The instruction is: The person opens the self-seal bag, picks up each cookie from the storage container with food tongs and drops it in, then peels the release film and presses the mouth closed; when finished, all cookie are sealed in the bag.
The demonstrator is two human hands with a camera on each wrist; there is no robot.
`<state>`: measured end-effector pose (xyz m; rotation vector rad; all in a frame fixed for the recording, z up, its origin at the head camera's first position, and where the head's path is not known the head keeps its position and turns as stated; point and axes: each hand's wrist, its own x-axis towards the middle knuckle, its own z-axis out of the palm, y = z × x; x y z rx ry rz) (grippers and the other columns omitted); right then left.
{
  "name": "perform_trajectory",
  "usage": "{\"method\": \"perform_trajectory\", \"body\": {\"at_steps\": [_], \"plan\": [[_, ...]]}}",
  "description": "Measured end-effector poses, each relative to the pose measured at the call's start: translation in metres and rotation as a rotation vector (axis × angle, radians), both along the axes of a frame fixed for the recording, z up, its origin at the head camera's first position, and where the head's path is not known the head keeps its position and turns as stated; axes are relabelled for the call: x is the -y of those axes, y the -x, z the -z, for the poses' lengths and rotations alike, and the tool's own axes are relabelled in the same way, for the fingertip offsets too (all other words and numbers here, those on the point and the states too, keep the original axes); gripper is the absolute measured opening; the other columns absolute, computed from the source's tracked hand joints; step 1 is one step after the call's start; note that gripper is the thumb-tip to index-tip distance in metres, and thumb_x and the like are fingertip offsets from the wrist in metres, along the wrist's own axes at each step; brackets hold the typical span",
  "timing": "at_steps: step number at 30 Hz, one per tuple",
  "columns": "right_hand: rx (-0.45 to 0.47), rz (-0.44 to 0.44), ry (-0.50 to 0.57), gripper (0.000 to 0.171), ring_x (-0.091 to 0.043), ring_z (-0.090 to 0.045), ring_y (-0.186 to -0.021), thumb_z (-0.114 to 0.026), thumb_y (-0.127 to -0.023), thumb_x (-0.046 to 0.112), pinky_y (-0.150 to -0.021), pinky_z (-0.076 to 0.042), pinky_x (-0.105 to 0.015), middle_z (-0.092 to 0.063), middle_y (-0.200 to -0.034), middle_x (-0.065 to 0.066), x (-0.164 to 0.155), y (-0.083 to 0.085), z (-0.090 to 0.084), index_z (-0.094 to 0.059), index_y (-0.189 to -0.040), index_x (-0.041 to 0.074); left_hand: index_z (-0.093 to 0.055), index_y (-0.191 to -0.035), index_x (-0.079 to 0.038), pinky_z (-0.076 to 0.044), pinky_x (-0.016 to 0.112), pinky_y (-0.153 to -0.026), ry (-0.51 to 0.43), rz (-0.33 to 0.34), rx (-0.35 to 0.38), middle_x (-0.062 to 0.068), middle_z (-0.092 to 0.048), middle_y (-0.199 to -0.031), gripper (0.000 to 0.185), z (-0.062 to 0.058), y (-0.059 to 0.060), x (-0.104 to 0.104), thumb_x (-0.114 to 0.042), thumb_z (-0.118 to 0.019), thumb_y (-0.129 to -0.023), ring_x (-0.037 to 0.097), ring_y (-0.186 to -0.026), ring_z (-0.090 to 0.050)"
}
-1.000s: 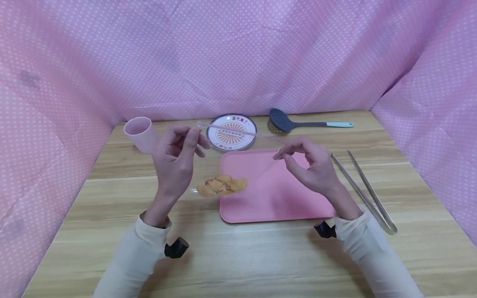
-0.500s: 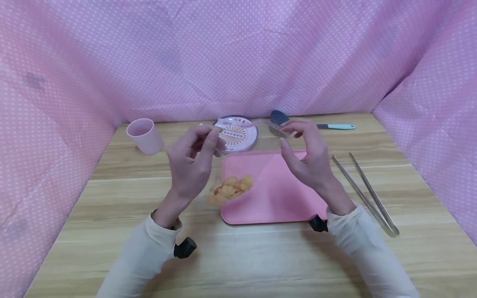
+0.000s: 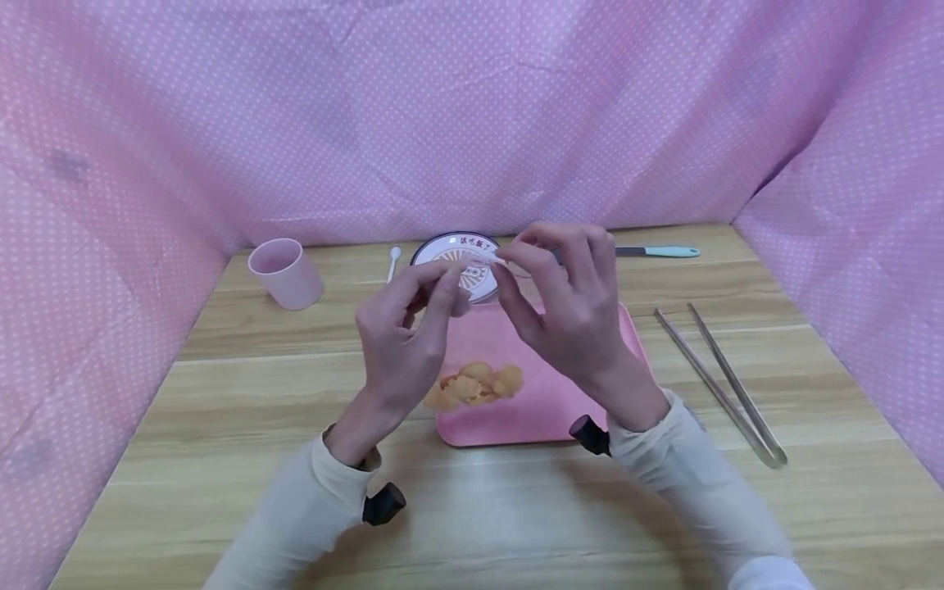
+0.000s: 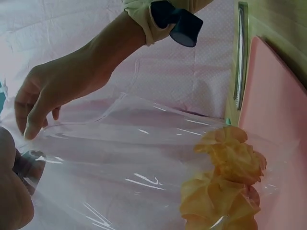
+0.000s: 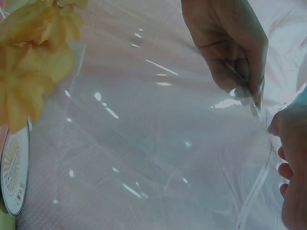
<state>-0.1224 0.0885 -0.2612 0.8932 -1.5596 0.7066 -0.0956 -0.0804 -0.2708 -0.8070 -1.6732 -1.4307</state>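
A clear plastic bag (image 4: 120,153) hangs from both hands above the pink tray (image 3: 509,426). Yellow, ruffled snack pieces (image 3: 475,383) lie at its bottom. My left hand (image 3: 406,336) pinches the bag's top edge between thumb and fingers. Close beside it, my right hand (image 3: 571,303) pinches the gathered rim with thumb and forefinger. The two hands' fingertips nearly meet in front of the patterned plate (image 3: 442,248). In the right wrist view, the left hand (image 5: 230,43) bunches film between its fingers.
A pink cup (image 3: 288,279) stands at the back left. A small white stick with a rounded end (image 3: 394,256) lies left of the plate. The skimmer's mint handle (image 3: 671,251) shows at the back; its head is mostly hidden. Metal tongs (image 3: 726,385) lie right of the tray.
My hands have come together from far apart, the right moving left and the left moving right. The right fingers spread, then pinched the rim again. The bag's stretched opening is now gathered.
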Motion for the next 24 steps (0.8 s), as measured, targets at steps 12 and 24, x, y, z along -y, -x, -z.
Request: {"method": "perform_trajectory", "body": {"at_steps": [12, 24], "plan": [[0.079, 0.000, -0.075, 0.012, -0.039, -0.058, -0.088, -0.073, -0.095, 0.007, -0.074, -0.044, -0.049, -0.068, -0.097, -0.017, 0.0087, -0.0080, -0.0033, -0.071, -0.102, -0.001, -0.068, -0.100, 0.016, -0.061, 0.027, -0.068, 0.037, 0.022, -0.027, 0.020, -0.071, -0.083, 0.010, 0.0019, -0.0033, -0.0034, 0.018, -0.065, -0.091, 0.025, -0.068, -0.069], [0.126, -0.107, -0.066, 0.013, -0.036, -0.059, -0.086, -0.077, -0.088, -0.003, -0.072, -0.045, -0.047, -0.068, -0.095, -0.017, 0.0087, -0.0032, -0.0044, -0.073, -0.100, -0.004, -0.066, -0.101, 0.018, -0.061, 0.027, -0.068, 0.053, 0.024, -0.059, 0.022, -0.071, -0.085, 0.011, 0.0043, -0.0005, -0.0059, 0.021, -0.063, -0.091, 0.027, -0.069, -0.070]]}}
